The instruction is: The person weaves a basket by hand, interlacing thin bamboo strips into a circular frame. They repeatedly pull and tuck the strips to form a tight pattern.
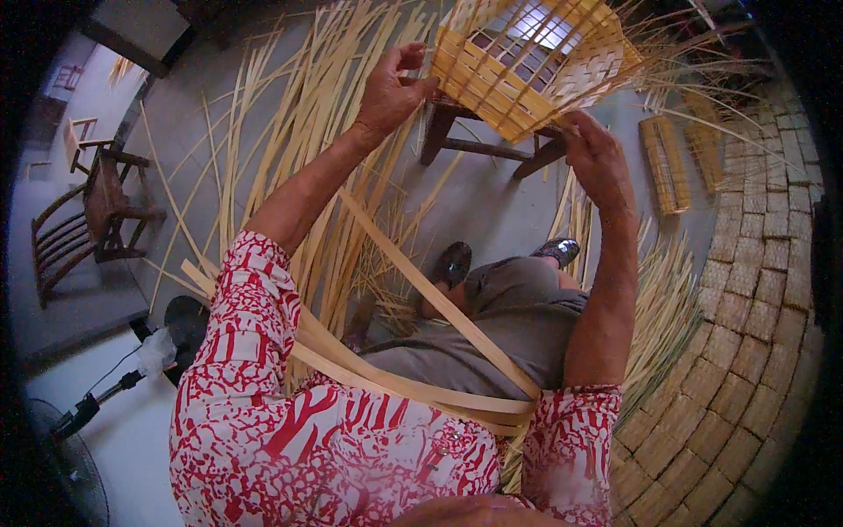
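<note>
A partly woven bamboo basket [492, 83], pale yellow with thin upright strips, sits tilted over a dark wooden stool [492, 147] in front of me. My left hand [392, 95] is at the basket's left edge, its fingers apart and its thumb close against the weave. At the near right corner, the fingers of my right hand [601, 161] are closed on the basket's edge. Part of that grip is hidden behind the hand itself. Several long flat bamboo strips [439, 303] lie across my lap and against my body.
Loose bamboo strips [299, 114] cover much of the floor. Stacked woven pieces [746, 325] stand along the right, with bundled ones [665, 165] nearby. Left are a wooden chair [110, 206] and a fan [66, 448]. Loose strip ends [702, 75] stick out beyond the basket.
</note>
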Demonstrator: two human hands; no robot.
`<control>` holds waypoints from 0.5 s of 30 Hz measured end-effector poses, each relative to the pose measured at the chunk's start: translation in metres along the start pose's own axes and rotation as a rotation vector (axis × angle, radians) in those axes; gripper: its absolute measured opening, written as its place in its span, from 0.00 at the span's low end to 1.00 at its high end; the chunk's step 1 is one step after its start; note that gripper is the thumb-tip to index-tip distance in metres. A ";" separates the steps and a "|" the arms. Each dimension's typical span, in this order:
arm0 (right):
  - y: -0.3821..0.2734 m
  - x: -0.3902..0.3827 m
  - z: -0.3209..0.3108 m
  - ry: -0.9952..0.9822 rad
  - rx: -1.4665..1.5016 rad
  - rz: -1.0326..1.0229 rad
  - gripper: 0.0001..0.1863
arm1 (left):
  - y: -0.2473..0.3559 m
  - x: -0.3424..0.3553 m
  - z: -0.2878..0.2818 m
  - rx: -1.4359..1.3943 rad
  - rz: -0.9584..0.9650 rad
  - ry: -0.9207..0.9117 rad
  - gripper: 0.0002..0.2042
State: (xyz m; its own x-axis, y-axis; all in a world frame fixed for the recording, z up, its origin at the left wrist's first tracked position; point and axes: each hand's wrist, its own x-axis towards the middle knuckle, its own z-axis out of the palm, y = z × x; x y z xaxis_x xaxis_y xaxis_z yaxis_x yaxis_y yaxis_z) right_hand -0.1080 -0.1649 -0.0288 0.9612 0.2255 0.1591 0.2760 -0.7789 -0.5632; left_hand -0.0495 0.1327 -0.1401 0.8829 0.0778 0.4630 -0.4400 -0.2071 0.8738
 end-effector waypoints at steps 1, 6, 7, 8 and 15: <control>0.002 0.002 0.003 -0.029 0.036 0.029 0.11 | 0.005 0.000 0.001 0.066 0.057 0.037 0.24; 0.024 0.008 0.028 0.072 0.031 -0.094 0.12 | 0.062 -0.003 0.017 0.187 0.403 -0.190 0.14; 0.021 0.011 0.031 0.065 0.081 -0.050 0.13 | 0.078 -0.002 0.025 0.191 0.444 -0.286 0.13; 0.021 0.013 0.032 0.057 0.130 -0.007 0.14 | 0.089 -0.002 0.038 0.185 0.410 -0.305 0.15; 0.026 0.015 0.039 0.133 0.074 -0.186 0.11 | 0.069 0.048 0.073 0.462 0.697 -0.576 0.10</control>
State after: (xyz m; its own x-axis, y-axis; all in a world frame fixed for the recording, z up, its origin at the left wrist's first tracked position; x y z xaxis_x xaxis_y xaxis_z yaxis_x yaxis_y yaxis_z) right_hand -0.0865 -0.1586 -0.0730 0.8871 0.2784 0.3683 0.4522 -0.6846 -0.5717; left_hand -0.0256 0.0506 -0.0687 0.4519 -0.6610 0.5990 -0.8886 -0.3931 0.2365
